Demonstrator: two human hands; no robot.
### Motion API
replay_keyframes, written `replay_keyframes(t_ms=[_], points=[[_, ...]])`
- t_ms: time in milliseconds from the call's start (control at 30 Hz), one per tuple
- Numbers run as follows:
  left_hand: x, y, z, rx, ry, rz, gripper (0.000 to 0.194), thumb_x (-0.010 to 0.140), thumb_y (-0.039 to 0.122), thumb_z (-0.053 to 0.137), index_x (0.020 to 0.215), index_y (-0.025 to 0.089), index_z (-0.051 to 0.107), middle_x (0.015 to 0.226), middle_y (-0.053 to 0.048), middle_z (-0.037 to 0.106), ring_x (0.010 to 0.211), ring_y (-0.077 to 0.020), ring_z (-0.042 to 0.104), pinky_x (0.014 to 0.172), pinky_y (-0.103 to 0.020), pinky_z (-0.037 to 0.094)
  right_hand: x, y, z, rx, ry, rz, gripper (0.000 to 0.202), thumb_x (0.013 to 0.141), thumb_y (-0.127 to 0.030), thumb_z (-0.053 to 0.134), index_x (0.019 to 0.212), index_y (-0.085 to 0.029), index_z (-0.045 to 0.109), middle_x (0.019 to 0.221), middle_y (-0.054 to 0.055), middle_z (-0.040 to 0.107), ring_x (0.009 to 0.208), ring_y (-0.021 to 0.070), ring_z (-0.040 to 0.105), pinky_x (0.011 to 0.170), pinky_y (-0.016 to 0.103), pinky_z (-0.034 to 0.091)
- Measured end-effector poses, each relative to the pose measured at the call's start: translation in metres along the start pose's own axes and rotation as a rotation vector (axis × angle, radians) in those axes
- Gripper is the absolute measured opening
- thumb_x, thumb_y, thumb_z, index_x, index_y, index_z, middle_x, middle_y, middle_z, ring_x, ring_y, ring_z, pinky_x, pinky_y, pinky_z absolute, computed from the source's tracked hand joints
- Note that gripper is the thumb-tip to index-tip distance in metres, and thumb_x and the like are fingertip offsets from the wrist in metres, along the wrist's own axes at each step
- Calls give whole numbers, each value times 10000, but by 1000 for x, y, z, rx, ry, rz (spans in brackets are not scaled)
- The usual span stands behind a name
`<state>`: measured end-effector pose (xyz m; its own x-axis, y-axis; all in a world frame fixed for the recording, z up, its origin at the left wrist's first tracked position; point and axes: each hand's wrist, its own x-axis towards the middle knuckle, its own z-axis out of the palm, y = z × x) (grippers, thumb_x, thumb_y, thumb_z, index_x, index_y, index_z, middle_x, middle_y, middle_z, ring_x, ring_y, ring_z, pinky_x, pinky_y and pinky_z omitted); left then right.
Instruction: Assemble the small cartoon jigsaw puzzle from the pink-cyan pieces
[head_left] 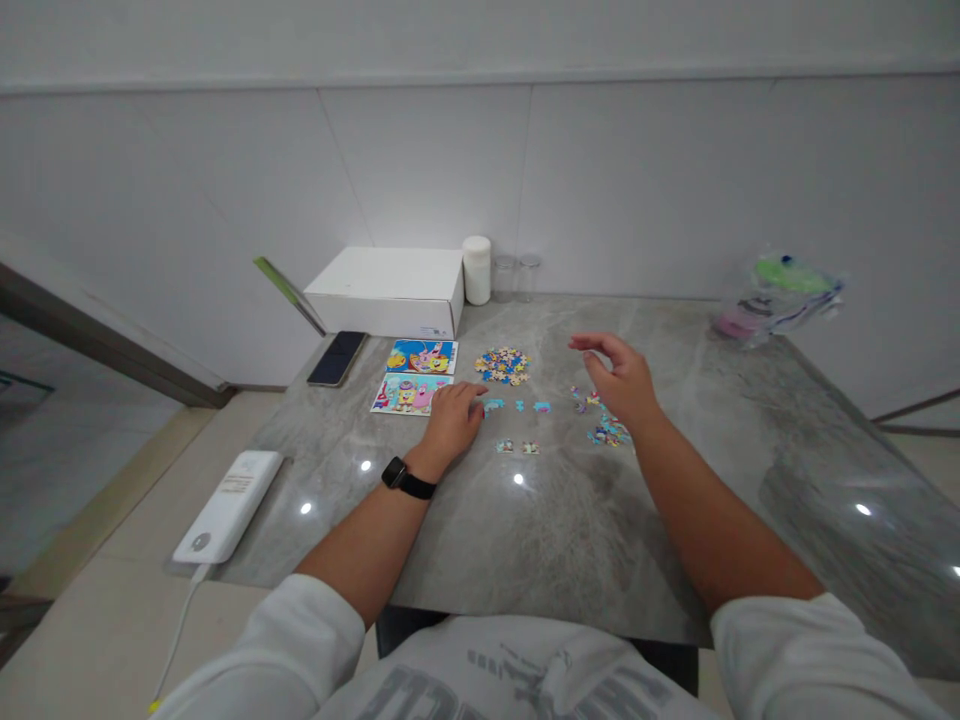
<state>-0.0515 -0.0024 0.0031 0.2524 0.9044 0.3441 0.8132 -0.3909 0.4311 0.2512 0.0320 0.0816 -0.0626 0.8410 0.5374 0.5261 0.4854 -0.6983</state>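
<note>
My left hand [456, 414] rests low over the table with fingers stretched and apart. Its fingertips lie beside some light-blue puzzle pieces [493, 405], and whether they touch one cannot be made out. Above the table on the right is my right hand [621, 378], fingers bent, thumb apart from them, nothing visible between. Below it lie loose puzzle pieces [609, 432], partly covered by the hand. Between the hands are a small blue piece [520, 406], another blue piece [542, 407] and two pale pieces [530, 448]. A heap of mixed puzzle pieces [503, 365] sits farther back.
Two cartoon picture cards, one blue [421, 356] and one pale [397, 394], lie by my left hand. Around the grey table [525, 550] are a phone [337, 358], white box [384, 290], white cylinder [477, 270], clear cups [529, 278], plastic bag [780, 295] and cabled white device [229, 505].
</note>
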Motion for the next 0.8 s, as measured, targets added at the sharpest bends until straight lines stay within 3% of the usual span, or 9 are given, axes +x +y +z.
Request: replay_keyframes(t_ms=[167,400,533,800], points=[[1,0,1,-38,19,35,313,982,153,523,1239,216,690,1221,-99,740,1171,-284,661,1041,-465,493,-20,16,-30,-155,-9,2,301,926,-249,547,1119,-238,778,1134,68,810,1121,261,743,1067,463,549],[3,-1,6,-139,44,77,288,990,178,521,1219,206,693,1104,-86,744,1076,-259,675,999,-433,518,-66,73,-48,-382,-68,20,327,910,-204,521,1131,-226,762,1137,90,807,1120,282,722,1063,480,530],[3,0,7,-172,34,67,256,995,208,521,1186,214,691,1085,-82,740,1053,-249,683,990,-427,536,-76,98,-56,-474,-106,35,360,908,-172,510,1172,-210,752,1164,105,803,1190,300,692,1097,495,496],[3,1,6,-183,33,70,248,998,254,528,1178,226,696,1035,-67,735,992,-242,692,959,-426,543,-73,103,-63,-573,-161,59,356,889,-116,527,1140,-192,768,1189,117,781,1152,286,680,1065,443,488]])
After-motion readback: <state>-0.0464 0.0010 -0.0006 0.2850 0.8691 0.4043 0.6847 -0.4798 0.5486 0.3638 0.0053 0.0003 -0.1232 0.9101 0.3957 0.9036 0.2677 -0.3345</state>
